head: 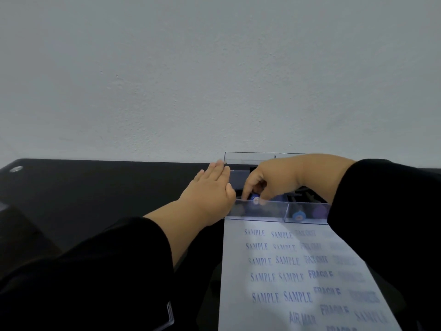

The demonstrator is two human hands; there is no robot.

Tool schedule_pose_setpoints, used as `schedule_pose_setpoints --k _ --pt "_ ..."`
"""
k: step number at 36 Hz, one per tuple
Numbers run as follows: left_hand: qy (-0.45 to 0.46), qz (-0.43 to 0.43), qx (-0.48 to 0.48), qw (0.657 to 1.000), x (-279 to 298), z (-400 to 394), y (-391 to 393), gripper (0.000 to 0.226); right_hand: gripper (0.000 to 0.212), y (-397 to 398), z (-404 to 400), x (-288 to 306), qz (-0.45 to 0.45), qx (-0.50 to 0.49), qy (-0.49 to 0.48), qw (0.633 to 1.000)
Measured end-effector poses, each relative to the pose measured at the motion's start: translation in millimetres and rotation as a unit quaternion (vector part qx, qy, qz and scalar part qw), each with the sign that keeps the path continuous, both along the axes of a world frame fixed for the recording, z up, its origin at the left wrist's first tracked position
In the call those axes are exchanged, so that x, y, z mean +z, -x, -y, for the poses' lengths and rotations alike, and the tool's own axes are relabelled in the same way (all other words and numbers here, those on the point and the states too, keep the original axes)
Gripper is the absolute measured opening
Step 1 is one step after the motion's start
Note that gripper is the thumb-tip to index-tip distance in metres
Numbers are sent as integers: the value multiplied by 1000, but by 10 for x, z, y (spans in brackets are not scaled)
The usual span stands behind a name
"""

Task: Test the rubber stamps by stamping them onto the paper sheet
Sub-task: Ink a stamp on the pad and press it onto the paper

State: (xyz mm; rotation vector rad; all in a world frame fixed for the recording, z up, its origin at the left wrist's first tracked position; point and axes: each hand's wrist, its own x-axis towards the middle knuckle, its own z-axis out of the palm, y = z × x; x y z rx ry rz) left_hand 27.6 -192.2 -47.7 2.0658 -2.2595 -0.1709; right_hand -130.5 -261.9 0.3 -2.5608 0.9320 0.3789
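Paper sheet (298,271) nearest, crowded with prints; right hand (279,177) pinching a stamp (255,199) inside the clear organiser (262,211); left hand (212,185), fingers straight and together, bracing its wall; a hasty lift may tip it.

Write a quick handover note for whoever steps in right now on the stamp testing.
Left hand: open, flat against the left end of the clear box, steadying it.
Right hand: reaching into the box's left compartment, fingers pinching a blue-topped stamp.
More stamps sit in the right compartment.
Paper sheet lies just in front of the box, already covered with rows of SAMPLE, FRAGILE and AIR MAIL prints.
Left: whether the pinched stamp is tested cannot be told; check the remaining ones.
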Motion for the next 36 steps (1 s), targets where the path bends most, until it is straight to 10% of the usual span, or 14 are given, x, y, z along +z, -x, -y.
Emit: schedule_pose_setpoints --k 22,36 --pt "-129 -98 72 984 -10 -1624 425 54 9 914 -1464 521 190 -283 47 939" --pt "-93 -47 50 993 -391 -2227 486 56 20 1523 -2367 122 345 -504 90 787"
